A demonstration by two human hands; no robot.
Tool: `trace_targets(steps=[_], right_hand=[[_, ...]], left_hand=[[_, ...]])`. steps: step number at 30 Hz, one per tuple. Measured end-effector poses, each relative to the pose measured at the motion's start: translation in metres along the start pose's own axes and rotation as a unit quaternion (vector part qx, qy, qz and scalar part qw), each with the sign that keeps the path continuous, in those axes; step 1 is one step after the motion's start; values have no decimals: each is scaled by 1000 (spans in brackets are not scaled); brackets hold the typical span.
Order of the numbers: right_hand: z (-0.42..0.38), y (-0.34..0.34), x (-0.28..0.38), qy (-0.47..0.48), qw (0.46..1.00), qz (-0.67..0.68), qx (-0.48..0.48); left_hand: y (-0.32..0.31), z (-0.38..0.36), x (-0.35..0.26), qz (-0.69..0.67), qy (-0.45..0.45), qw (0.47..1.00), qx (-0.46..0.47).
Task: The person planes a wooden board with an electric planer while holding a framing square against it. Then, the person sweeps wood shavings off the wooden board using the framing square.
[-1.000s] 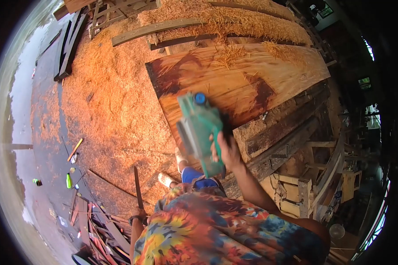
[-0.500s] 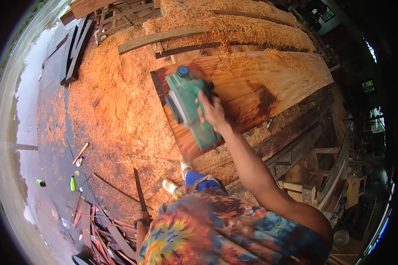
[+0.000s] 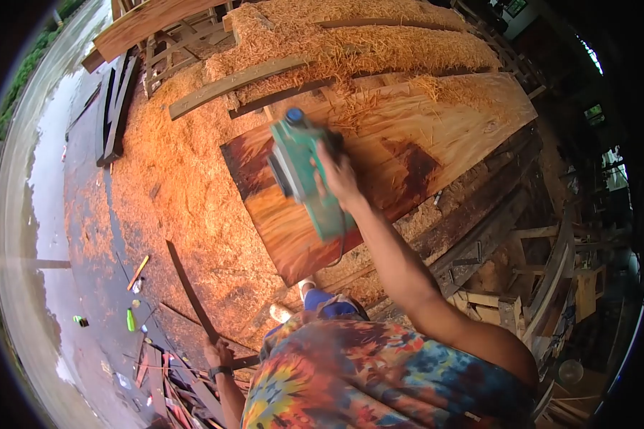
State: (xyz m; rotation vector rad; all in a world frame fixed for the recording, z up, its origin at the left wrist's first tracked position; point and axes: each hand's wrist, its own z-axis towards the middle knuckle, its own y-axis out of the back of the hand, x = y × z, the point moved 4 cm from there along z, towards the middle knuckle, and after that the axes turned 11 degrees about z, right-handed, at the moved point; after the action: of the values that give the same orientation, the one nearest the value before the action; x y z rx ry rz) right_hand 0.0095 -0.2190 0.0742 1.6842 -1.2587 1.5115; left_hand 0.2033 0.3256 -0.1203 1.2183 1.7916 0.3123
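right hand [image 3: 336, 175]: fingers wrapped tight round the handle of the green electric planer [image 3: 304, 179]
planer: sole flat on the wide plank [image 3: 422, 136], near its left end; blue knob [image 3: 294, 114] at the far tip
long axis: planer runs near-to-far from the person, crosswise to the plank's length
left hand [image 3: 218, 352]: low at the person's side, fingers closed on a thin dark wood strip [image 3: 189, 289], well apart from the planer
nearer hand: right, already on the tool
surround: wood shavings [image 3: 186, 179] heaped on the ground left of the plank
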Motion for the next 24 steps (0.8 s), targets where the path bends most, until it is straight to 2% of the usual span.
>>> trace_targets(steps=[4,8,9,10,12,13,16,17,21,24], right_hand=[[-115,51,-23,-22,996,29,-78],[-177,89,-36,-7,996,36,-85],[-182,92,-35,0,996,37,-84],[-180,93,-35,-7,995,38,-87],[-162,93,-29,-18,995,37,-93],[-150,88,-22,-18,993,46,-111],[-103,90,-19,-16,992,43,-121],[-85,88,-12,-10,992,37,-122],[2,85,16,1,990,11,-138],[86,91,31,1,992,11,-126]], left_hand=[[2,36,-22,59,-7,998,-10],[-4,50,-52,73,-89,993,1],[-10,63,-46,80,-30,996,19],[-15,71,-40,28,1,999,42],[-25,80,-30,-77,65,991,87],[-29,76,-37,38,4,998,58],[-41,61,-42,43,-7,996,74],[-53,85,2,-41,30,995,87],[-48,38,-42,100,-33,991,77],[-44,18,-52,74,-20,995,68]])
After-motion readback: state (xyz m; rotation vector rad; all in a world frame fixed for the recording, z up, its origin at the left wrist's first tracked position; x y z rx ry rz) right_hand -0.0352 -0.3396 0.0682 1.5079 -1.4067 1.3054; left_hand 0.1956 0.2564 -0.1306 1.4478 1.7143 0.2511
